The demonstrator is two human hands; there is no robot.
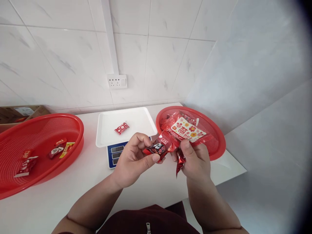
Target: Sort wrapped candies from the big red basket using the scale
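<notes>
My left hand point(136, 159) pinches a small black-and-red wrapped candy point(157, 149) between thumb and fingers. Beside it, my right hand point(198, 159) is closed on a red see-through candy bag point(170, 141), whose white panel with flowers point(187, 130) extends over the right basket. A shiny red wrapped piece point(180, 163) hangs below my right fingers. The candy overlaps the near end of the bag; whether it lies inside or in front, I cannot tell. Another red wrapped candy point(121, 128) lies on the white pan point(138, 115) of a blue digital scale point(110, 159).
At left, a big red basket point(78, 130) holds several wrapped candies. On the right stands another red basket point(220, 139) with red packets, partly hidden by the bag. A cardboard box point(39, 112) sits behind the left basket. The white table point(92, 182) meets a tiled wall.
</notes>
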